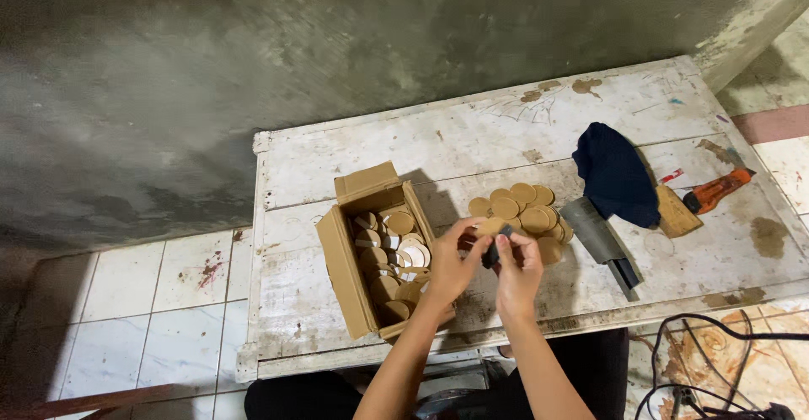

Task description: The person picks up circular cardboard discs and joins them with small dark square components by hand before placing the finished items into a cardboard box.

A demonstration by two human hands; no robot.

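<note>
Small dark block-shaped object (492, 251), pinched between the fingertips of both hands above the worn white-painted wooden table (354, 146): left hand (451, 264) closed on it from nine o'clock, right hand (518, 268) from three o'clock. Open brown cardboard box (371, 251) of round tan wooden discs lies at nine o'clock; loose pile of matching discs (522, 205) at one o'clock, grey cleaver-like blade (600, 239) at three o'clock.

A worn white table (354, 146) carries a cardboard box (347, 270) at 8 o'clock, wooden discs (524, 205) centre, dark cloth (617, 174) at 2.
</note>
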